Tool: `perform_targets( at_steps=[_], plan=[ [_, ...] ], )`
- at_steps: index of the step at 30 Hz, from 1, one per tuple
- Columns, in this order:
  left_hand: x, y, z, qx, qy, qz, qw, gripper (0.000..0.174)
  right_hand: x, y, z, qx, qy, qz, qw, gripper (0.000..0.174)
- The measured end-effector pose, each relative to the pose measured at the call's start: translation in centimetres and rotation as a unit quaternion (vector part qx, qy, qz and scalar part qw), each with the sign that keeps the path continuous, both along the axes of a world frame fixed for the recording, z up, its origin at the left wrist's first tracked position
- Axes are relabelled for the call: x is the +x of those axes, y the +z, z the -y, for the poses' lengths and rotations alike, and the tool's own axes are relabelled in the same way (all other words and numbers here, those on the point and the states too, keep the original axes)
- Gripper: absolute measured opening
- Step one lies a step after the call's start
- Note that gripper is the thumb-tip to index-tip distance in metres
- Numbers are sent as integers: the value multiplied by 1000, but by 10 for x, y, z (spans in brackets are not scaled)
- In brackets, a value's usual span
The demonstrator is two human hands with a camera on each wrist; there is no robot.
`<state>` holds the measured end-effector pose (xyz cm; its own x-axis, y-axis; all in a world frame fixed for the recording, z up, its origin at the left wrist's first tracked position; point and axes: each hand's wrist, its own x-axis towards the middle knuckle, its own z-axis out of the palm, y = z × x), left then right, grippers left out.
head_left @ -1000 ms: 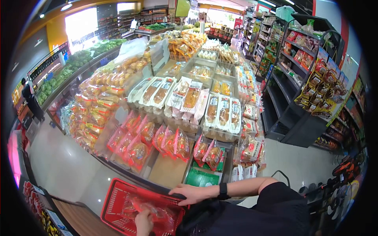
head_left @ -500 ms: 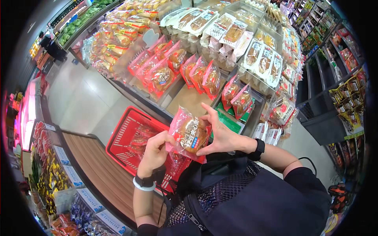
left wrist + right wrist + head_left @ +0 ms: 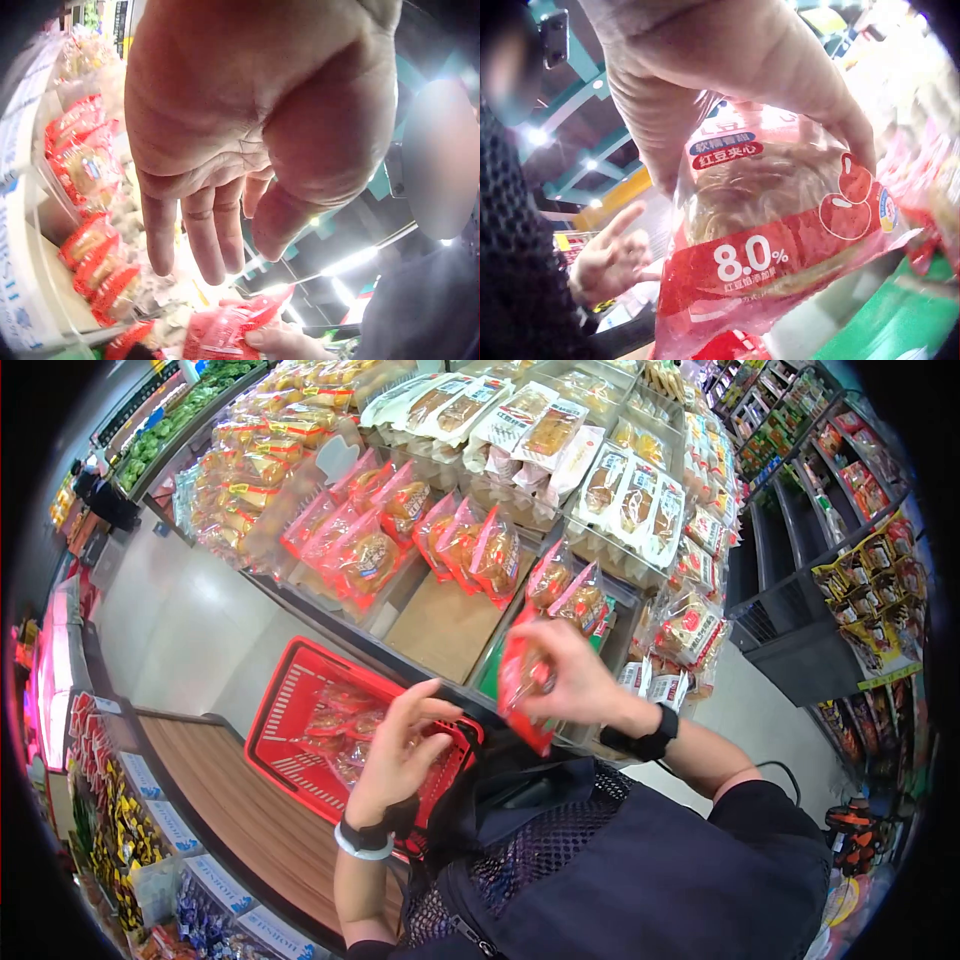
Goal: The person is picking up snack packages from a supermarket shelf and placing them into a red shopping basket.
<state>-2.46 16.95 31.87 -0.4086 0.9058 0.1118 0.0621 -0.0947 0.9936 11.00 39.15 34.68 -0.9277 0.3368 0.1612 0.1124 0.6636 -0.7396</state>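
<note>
My right hand grips a red and clear bag of red bean bread over the front edge of the display bins. In the right wrist view the bread bag fills the middle, thumb and fingers on either side of it. My left hand is held over the red shopping basket, fingers spread and nothing in them. The left wrist view shows that palm with its fingers extended. Several similar bread packs lie inside the basket.
Rows of red-bagged breads stand in the bins ahead, beside a bare cardboard base. White-wrapped loaves are stacked behind. A wooden ledge runs along the left, with bagged sweets beyond it. Dark shelving rises at the right.
The right hand first rested at the basket's edge while the left reached inside. Both hands then held the bread bag; now the left has let go and the right has carried the bag rightward.
</note>
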Motion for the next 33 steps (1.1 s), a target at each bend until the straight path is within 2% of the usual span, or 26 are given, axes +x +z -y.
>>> perform_targets(
  at_steps=[1, 2, 3, 4, 6, 9, 12, 14, 15, 16, 18, 20, 22, 23, 25, 26, 27, 28, 29, 31, 32, 33],
  plan=[
    [-4, -9, 6, 6, 14, 5, 1000, 61, 5, -9, -19, 65, -21, -56, 996, 62],
    [-7, -21, 13, 10, 30, 10, 999, 62, 14, 2, -34, 57, -67, 19, 996, 59],
    [-9, -30, 20, -4, 46, 44, 998, 61, 20, 7, -46, 90, -92, 18, 992, 59],
    [-11, -37, 26, -17, 54, 57, 997, 61, 25, 5, -58, 86, -169, 61, 980, 59],
    [-14, -48, 36, -52, 53, 70, 995, 61, 31, -13, -90, 116, -204, 78, 969, 68],
    [-14, -56, 41, -73, 52, 82, 993, 61, 31, -39, -117, 127, -201, 73, 969, 75],
    [-14, -66, 49, -91, 74, 120, 986, 61, 32, -59, -133, 185, -201, 110, 956, 82],
    [-16, -78, 59, -119, 85, 122, 982, 60, 30, -57, -128, 192, -224, 302, 906, 98],
    [-17, -89, 66, -129, 102, 102, 981, 56, 30, -62, -134, 182, -196, 315, 910, 106],
    [-19, -106, 69, -137, 117, 107, 978, 56, 29, -70, -142, 163, -176, 348, 906, 105],
    [-27, -139, 80, -188, 123, 88, 970, 48, 30, -82, -148, 225, -156, 364, 890, 99],
    [-34, -152, 83, -275, 134, 22, 952, 41, 37, -123, -175, 275, -139, 386, 870, 106],
    [-38, -208, 92, -334, 206, -1, 920, 36, 26, -93, -146, 287, -149, 462, 826, 119],
    [-38, -221, 95, -337, 215, 3, 917, 36, 29, -102, -154, 320, -99, 472, 816, 122],
    [-36, -241, 95, -437, 184, -90, 876, 34, 19, -61, -125, 284, -85, 474, 829, 119],
    [-36, -251, 93, -467, 128, -112, 868, 34, 15, -41, -109, 243, -80, 477, 841, 116],
    [-32, -258, 92, -470, 102, -41, 876, 33, 15, -36, -100, 264, -103, 447, 848, 109],
    [-27, -265, 90, -470, 75, 29, 879, 32, 14, -30, -92, 263, -103, 449, 847, 109],
    [-24, -276, 86, -470, 72, 29, 879, 32, 13, -24, -84, 284, -110, 427, 851, 102],
    [-16, -301, 82, -509, 46, 188, 838, 35, 14, -14, -75, 303, -121, 405, 854, 96],
    [-12, -325, 84, -495, 26, 165, 853, 38, 14, -9, -72, 277, -128, 382, 872, 90],
    [-11, -353, 85, -498, -38, 103, 860, 41, 15, -7, -70, 250, -134, 359, 889, 83]
  ],
)
